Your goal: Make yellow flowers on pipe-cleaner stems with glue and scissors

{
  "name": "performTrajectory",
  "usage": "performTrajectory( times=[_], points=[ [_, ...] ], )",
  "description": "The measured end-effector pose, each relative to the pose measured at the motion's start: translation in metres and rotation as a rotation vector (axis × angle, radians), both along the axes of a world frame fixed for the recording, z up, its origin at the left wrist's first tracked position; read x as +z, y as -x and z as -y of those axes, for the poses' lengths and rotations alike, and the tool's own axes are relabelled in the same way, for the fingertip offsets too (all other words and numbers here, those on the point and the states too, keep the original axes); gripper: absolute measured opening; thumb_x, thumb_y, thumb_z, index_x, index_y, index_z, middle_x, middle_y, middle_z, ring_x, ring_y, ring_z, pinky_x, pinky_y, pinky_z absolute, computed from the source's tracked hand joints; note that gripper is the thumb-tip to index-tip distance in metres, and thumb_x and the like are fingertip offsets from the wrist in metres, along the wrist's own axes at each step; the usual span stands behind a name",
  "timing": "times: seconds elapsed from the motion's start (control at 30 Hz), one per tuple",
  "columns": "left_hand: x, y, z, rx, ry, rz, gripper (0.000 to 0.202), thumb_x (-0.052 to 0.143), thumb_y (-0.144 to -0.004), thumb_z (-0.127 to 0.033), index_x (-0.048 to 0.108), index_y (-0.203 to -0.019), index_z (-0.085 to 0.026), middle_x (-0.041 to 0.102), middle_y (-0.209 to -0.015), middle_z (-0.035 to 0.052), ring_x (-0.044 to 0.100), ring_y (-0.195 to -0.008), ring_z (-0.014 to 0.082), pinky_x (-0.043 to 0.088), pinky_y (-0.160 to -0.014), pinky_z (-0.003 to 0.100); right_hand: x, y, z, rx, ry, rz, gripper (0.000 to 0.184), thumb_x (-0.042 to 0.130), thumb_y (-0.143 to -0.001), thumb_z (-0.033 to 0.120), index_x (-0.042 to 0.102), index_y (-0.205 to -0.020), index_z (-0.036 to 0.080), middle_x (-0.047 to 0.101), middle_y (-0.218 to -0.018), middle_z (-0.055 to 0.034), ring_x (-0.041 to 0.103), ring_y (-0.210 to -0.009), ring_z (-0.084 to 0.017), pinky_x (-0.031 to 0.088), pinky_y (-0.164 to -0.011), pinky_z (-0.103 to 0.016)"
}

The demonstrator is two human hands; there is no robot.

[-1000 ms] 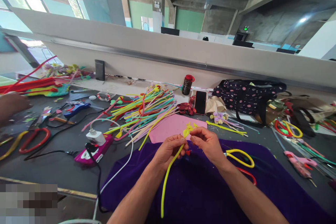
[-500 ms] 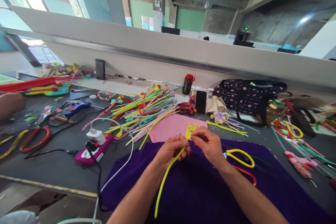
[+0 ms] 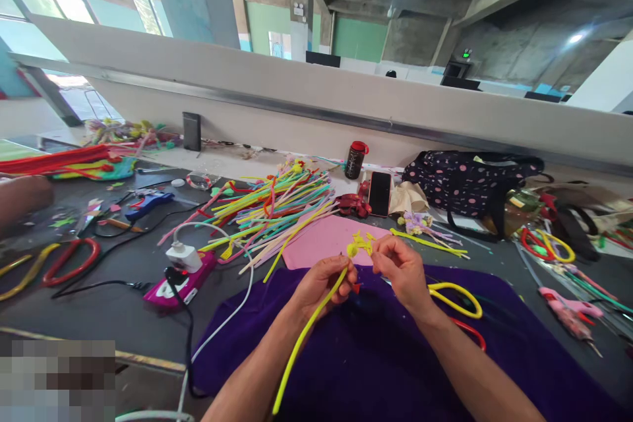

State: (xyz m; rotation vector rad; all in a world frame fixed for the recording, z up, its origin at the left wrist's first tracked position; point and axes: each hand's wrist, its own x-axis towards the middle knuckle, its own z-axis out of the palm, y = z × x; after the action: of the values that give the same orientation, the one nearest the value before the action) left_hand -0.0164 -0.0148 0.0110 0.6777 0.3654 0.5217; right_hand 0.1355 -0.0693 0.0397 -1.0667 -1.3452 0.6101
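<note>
Between the thumb and fingers of my left hand [image 3: 324, 283] is a yellow pipe cleaner [image 3: 302, 341]. Its long tail curves down toward me, and a small rounded yellow knot tops it. Just to the right, my right hand [image 3: 401, 271] is closed in a pinch, slightly apart from the knot. Whatever lies in that pinch is hidden or too small to make out. Small yellow pieces [image 3: 364, 239] lie on a pink sheet [image 3: 316, 244] behind the hands. Below them spreads a dark purple cloth [image 3: 361, 349], with yellow-and-red-handled scissors [image 3: 457, 298] near my right wrist.
Colourful pipe cleaners [image 3: 277, 201] lie heaped beyond my left hand. A magenta power strip [image 3: 180, 283] with a white cable stands left. Further back are a phone [image 3: 380, 194], a bottle [image 3: 355, 159] and a patterned bag [image 3: 445, 184]. Another person's arm [image 3: 24, 201] enters at left.
My right hand has moved a little right, away from the yellow knot. The pipe cleaner's tail has swung left. My left hand keeps its grip.
</note>
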Motion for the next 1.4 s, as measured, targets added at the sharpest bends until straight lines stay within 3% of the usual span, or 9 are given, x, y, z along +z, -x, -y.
performTrajectory(
  times=[0.23, 0.53, 0.87, 1.1, 1.4],
  points=[
    [0.0, 0.001, -0.001, -0.008, 0.023, 0.028, 0.02, 0.05, -0.076, -0.026, 0.055, -0.067, -0.009, 0.05, -0.05, 0.0011, 0.039, -0.034, 0.0032, 0.023, -0.029, 0.013, -0.002, 0.001, -0.003, -0.021, 0.04, 0.124, 0.017, 0.054, -0.074, 0.016, 0.045, -0.06, 0.018, 0.05, -0.07, 0.0006, 0.046, -0.061, -0.011, 0.035, -0.053, -0.022],
    [-0.002, 0.002, -0.002, -0.02, -0.007, 0.024, 0.022, 0.051, -0.075, -0.029, 0.056, -0.066, -0.009, 0.049, -0.052, 0.0008, 0.038, -0.035, 0.0029, 0.023, -0.028, 0.012, -0.011, -0.008, -0.007, 0.064, 0.202, 0.092, 0.017, 0.047, -0.083, 0.032, 0.051, -0.076, 0.018, 0.054, -0.054, 0.0032, 0.044, -0.043, -0.009, 0.035, -0.043, -0.021],
    [0.004, 0.005, -0.002, 0.217, -0.062, -0.069, 0.017, 0.06, -0.069, -0.027, 0.056, -0.065, -0.011, 0.055, -0.058, 0.001, 0.043, -0.039, 0.0034, 0.025, -0.032, 0.013, -0.011, -0.014, -0.009, 0.023, 0.217, 0.15, 0.015, 0.044, -0.085, 0.03, 0.05, -0.079, 0.018, 0.053, -0.052, 0.0039, 0.043, -0.041, -0.008, 0.035, -0.042, -0.019],
    [-0.003, 0.007, -0.004, 0.174, -0.115, -0.081, 0.018, 0.062, -0.068, -0.028, 0.058, -0.065, -0.01, 0.037, -0.041, -0.0064, 0.024, -0.031, -0.0007, 0.011, -0.03, 0.013, -0.008, -0.011, -0.009, -0.03, 0.221, 0.166, 0.009, 0.049, -0.08, 0.024, 0.048, -0.073, 0.018, 0.051, -0.05, 0.0047, 0.043, -0.042, -0.008, 0.035, -0.044, -0.02],
    [0.001, 0.005, 0.0, 0.17, -0.132, -0.081, 0.017, 0.064, -0.065, -0.026, 0.057, -0.066, -0.01, 0.044, -0.045, -0.0042, 0.03, -0.033, 0.0002, 0.016, -0.032, 0.013, -0.016, -0.008, -0.008, 0.041, 0.24, 0.075, 0.004, 0.052, -0.077, 0.022, 0.05, -0.077, 0.019, 0.048, -0.052, 0.0059, 0.046, -0.044, -0.009, 0.035, -0.044, -0.02]
  ],
)
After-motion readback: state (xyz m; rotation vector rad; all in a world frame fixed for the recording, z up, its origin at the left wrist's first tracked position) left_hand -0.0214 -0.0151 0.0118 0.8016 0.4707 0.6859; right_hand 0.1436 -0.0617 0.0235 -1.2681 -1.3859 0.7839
